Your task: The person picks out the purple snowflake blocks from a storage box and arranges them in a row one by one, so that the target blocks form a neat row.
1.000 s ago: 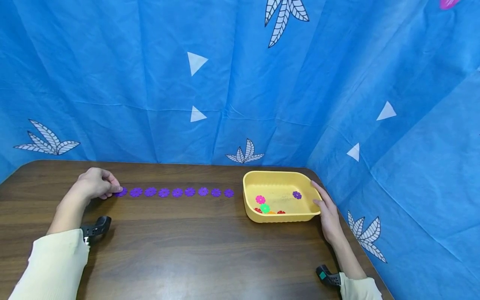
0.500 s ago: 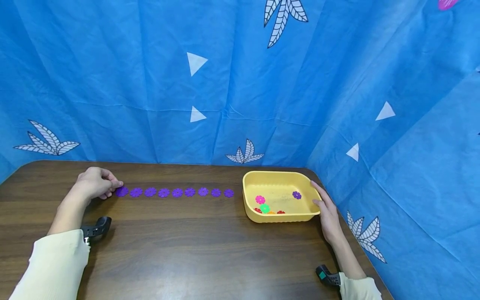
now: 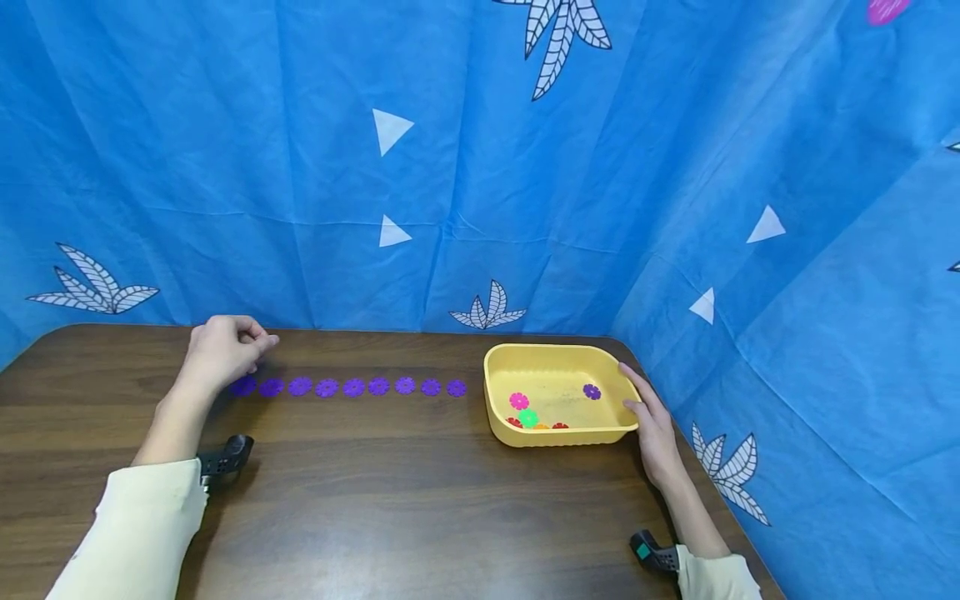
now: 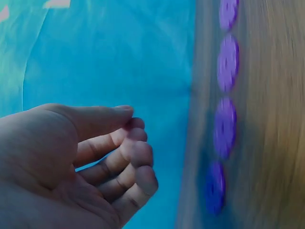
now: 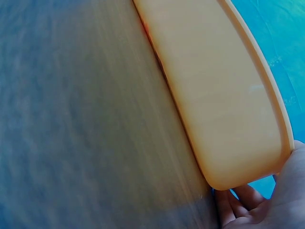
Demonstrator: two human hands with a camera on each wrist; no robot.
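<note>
Above the left end of a row of purple snowflake-shaped plastic discs [image 3: 353, 387], my left hand [image 3: 223, 350] is raised with nothing in it. Its fingers [image 4: 143, 152] are loosely bent and the thumb tip meets the index finger. The leftmost purple disc [image 3: 242, 386] lies flat just below that hand. On the right, my right hand [image 3: 656, 437] grips the end of a yellow plastic tub [image 3: 555, 437], thumb over the rim and fingers against the outside. Inside the tub lie a purple disc [image 3: 592, 392], a pink disc [image 3: 519, 401], a green disc [image 3: 528, 418] and some partly hidden red and orange ones.
A brown wooden table [image 3: 390, 508] carries everything. Blue cloth [image 3: 337, 167] with printed leaves and triangles hangs behind its back edge and along the right side. Black camera mounts [image 3: 228, 456] sit on both wrists.
My left hand has let go of the leftmost purple disc, then lifted and moved right and toward the back. The right hand and the tub have stayed in place.
</note>
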